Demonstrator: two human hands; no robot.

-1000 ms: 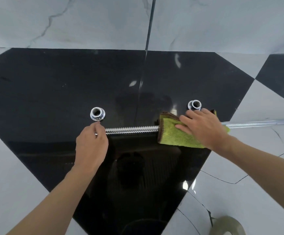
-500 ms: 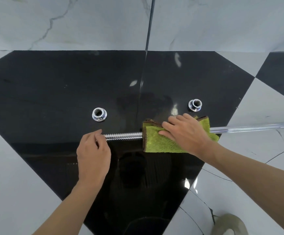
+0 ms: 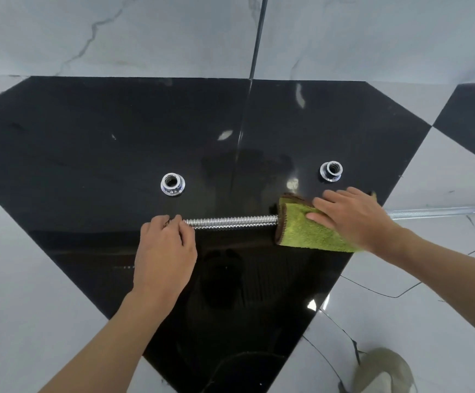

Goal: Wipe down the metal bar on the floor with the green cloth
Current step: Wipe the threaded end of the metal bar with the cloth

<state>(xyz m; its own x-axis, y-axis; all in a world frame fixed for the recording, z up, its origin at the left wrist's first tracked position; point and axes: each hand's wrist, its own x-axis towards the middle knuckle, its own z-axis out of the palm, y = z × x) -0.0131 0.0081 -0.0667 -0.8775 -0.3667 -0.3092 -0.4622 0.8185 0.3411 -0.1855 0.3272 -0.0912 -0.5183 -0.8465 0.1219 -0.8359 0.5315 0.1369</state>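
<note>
A long metal bar [image 3: 230, 222] lies across the black floor tile, threaded at its left end and smooth where it runs off to the right. My left hand [image 3: 165, 251] pinches the threaded tip. A green cloth [image 3: 307, 235] with a brown edge is folded over the bar to the right of the threads. My right hand [image 3: 352, 217] presses down on the cloth and wraps it around the bar. The stretch of bar under the cloth is hidden.
Two chrome nuts stand on the black tile beyond the bar, the left nut [image 3: 173, 184] and the right nut [image 3: 331, 171]. White marble tiles surround the black one. A grey-green shoe [image 3: 383, 370] shows at the bottom right.
The cloth slid left along the bar half a second ago and has now gone back to the right, baring more thread. My left hand stays on the bar's tip.
</note>
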